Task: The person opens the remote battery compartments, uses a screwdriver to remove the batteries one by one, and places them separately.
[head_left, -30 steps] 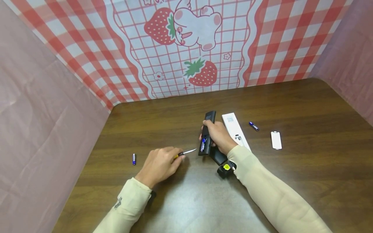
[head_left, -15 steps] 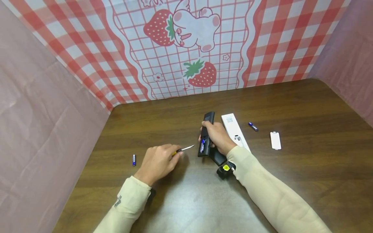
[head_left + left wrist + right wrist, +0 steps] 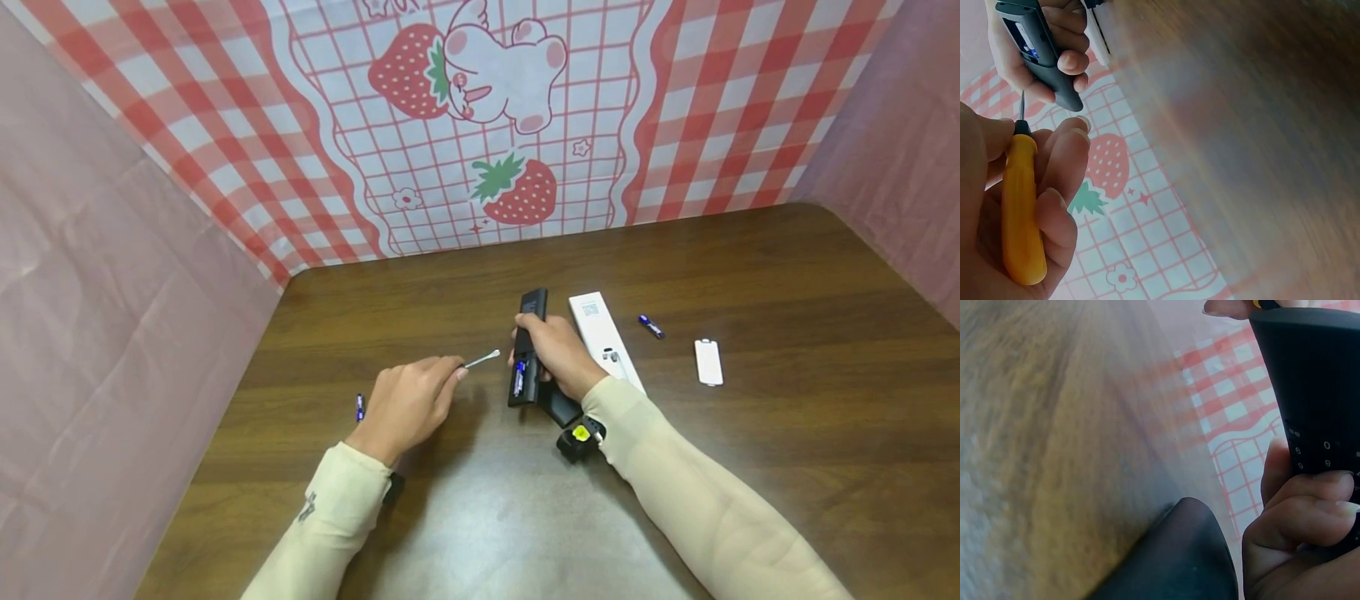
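Observation:
My left hand [image 3: 408, 404] grips a screwdriver [image 3: 1021, 212] with a yellow handle. Its metal shaft points toward the black remote control, with a gap between tip and remote in the head view. My right hand [image 3: 558, 350] holds that black remote control [image 3: 529, 342] tilted up, back side toward me, fingers curled over its number keys in the right wrist view. The remote's battery compartment is uncovered, and a blue battery [image 3: 519, 378] lies inside. Beneath the right hand, a second black remote control [image 3: 558, 405] rests on the table, partly hidden.
Right of the right hand lies a long white remote control [image 3: 595, 323] with an uncovered compartment. Beyond it are a blue battery [image 3: 652, 326] and a white cover [image 3: 708, 362]. Another blue battery [image 3: 360, 407] is beside the left hand. A patterned cloth [image 3: 517, 192] hangs behind the table.
My left hand has risen slightly and turned, so the screwdriver's tip sits higher and its yellow handle is hidden in the head view. The left battery has shifted right. My right hand barely moved.

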`<action>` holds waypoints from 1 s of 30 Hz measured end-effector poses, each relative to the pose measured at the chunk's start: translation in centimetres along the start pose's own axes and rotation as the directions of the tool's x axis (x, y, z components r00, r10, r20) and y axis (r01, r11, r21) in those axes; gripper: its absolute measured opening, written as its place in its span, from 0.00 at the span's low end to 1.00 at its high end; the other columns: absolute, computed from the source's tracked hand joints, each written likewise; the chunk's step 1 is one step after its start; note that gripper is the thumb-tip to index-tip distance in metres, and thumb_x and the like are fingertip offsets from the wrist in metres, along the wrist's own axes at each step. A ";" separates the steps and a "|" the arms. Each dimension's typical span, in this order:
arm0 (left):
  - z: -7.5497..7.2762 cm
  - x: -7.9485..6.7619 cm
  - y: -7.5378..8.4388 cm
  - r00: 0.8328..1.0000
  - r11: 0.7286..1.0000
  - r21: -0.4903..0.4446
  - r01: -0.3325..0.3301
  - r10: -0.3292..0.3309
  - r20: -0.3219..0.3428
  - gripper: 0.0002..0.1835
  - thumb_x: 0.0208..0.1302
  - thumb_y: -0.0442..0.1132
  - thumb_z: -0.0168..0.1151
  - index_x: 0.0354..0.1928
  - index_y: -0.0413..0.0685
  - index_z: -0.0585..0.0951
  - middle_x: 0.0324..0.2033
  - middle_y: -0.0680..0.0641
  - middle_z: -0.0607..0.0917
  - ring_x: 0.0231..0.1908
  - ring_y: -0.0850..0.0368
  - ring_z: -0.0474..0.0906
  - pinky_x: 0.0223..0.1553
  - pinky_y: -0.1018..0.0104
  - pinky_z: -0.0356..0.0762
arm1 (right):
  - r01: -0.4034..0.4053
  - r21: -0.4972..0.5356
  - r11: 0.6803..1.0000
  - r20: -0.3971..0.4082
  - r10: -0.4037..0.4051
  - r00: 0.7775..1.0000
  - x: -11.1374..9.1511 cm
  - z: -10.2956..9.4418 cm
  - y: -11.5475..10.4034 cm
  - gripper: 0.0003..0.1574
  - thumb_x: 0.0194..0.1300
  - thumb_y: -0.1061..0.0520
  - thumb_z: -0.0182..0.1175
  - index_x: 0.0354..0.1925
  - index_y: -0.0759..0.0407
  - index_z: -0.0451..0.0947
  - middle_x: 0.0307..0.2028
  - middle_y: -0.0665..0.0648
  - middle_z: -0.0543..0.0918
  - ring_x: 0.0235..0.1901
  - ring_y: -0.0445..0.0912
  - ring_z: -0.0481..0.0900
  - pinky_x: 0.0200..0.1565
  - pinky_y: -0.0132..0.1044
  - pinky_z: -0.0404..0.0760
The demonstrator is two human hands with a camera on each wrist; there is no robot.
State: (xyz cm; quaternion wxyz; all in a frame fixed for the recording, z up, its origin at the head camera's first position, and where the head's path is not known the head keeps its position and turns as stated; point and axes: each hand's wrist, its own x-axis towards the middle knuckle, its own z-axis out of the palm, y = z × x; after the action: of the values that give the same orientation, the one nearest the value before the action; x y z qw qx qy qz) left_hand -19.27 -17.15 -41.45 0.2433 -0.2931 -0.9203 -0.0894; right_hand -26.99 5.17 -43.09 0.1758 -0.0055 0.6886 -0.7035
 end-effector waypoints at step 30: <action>0.7 1.3 0.4 0.993 0.995 0.003 -0.096 0.096 -0.075 0.09 0.68 0.44 0.66 0.46 0.53 0.88 0.27 0.54 0.83 0.21 0.57 0.77 0.23 0.60 0.75 | 0.001 -0.017 1.000 0.003 -0.001 1.000 -0.1 0.1 0.1 0.28 0.73 0.44 0.50 0.48 0.69 0.75 0.26 0.59 0.84 0.18 0.43 0.79 0.13 0.32 0.66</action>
State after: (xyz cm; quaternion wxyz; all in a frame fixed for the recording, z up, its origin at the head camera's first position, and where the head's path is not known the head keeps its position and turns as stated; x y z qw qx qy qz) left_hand -20.29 -15.98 -41.42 0.2816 -0.3333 -0.8954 -0.0889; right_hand -26.83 5.10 -43.11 0.1763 -0.0085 0.6943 -0.6977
